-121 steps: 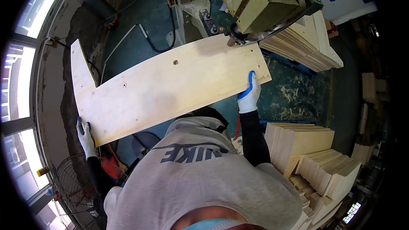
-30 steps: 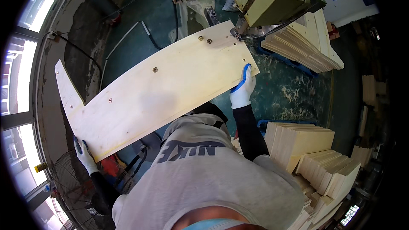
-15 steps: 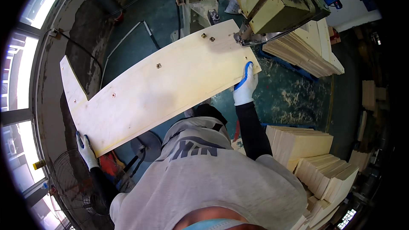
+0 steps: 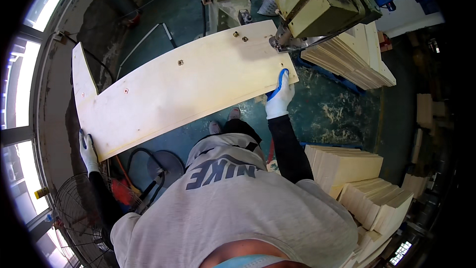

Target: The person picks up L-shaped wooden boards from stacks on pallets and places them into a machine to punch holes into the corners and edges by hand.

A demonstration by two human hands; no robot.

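Observation:
A long pale plywood panel point(image 4: 183, 89) with a curved far edge and an upright tail at its left end spans the view in front of me. Several small metal inserts sit in its face. My left hand point(image 4: 89, 150), in a white and blue work glove, grips the panel's near left corner. At the right end my gloved right hand point(image 4: 280, 94) clasps the near edge, thumb on top. Just beyond that hand, the head of a green-grey machine point(image 4: 322, 17) overhangs the panel's far right corner, its metal tip point(image 4: 278, 43) at the panel's surface.
Stacked plywood pieces point(image 4: 344, 62) stand to the right behind the machine, and more stacks point(image 4: 347, 166) lie at my near right. A wire-cage fan point(image 4: 74, 208) is at the lower left, beside a round dark base point(image 4: 166, 165) on the floor. Windows line the left wall.
The panel's left end has swung away from me, and my left hand has moved forward and slightly left with it. My right hand has shifted slightly left and forward, still gripping.

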